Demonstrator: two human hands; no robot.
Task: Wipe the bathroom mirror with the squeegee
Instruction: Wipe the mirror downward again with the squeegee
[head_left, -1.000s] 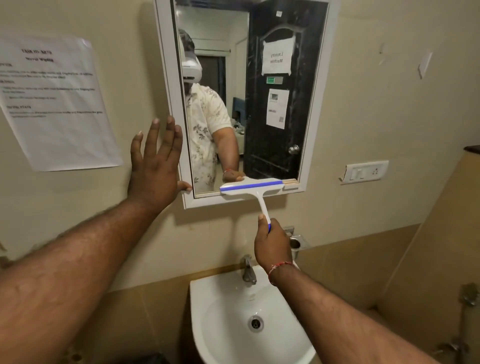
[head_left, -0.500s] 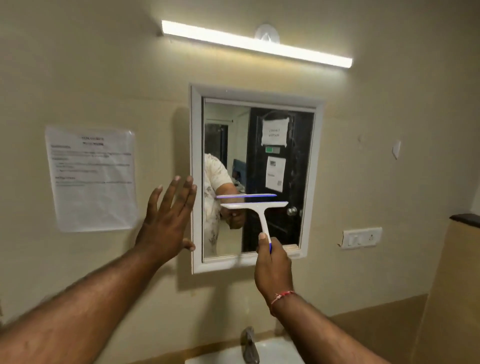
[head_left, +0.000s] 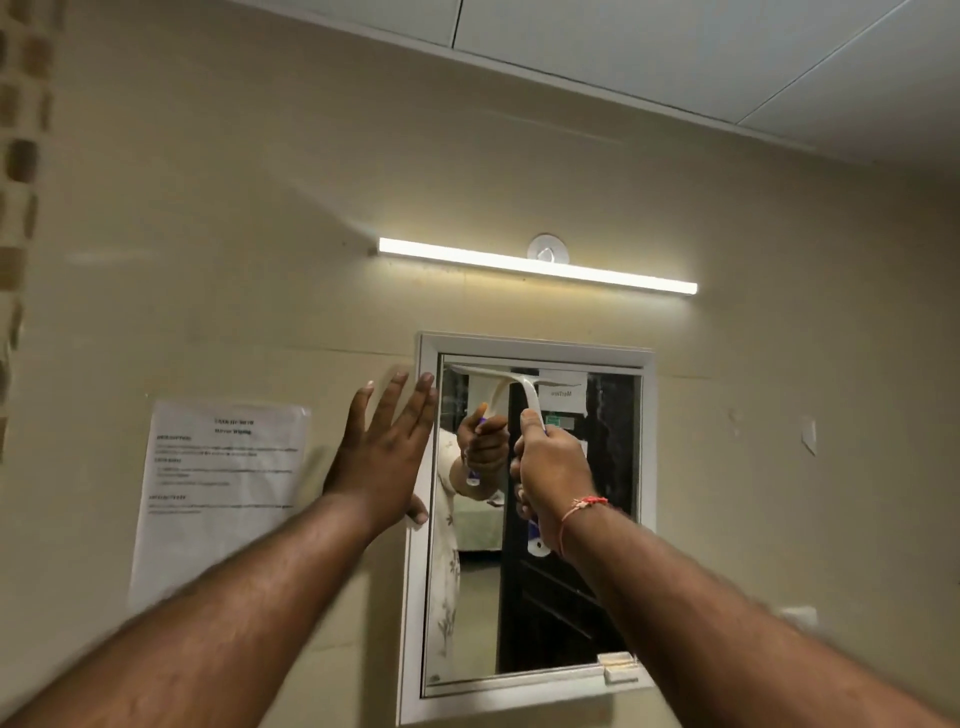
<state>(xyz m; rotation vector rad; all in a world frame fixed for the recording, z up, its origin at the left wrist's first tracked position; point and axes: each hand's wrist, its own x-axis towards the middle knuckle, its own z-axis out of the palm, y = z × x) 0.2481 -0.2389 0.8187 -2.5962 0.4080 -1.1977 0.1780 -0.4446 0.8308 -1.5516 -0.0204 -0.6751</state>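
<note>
I see my right hand (head_left: 553, 470) closed around the white plastic squeegee (head_left: 511, 387) handle | blade lies left-right along the top edge of the white-framed wall mirror (head_left: 571, 597), above the hand | left hand (head_left: 384, 457) open, empty, flat beside the frame's left edge | pull runs downward, I judge.

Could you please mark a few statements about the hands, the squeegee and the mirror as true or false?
1. The right hand holds the squeegee by its handle. True.
2. The squeegee blade sits at the bottom of the mirror. False: it is at the top edge of the glass.
3. The left hand is open, fingers spread, beside the mirror's left frame. True.
4. The light bar above the mirror is off. False: it is lit.
5. A printed sheet hangs on the wall right of the mirror. False: it hangs to the left.
</note>
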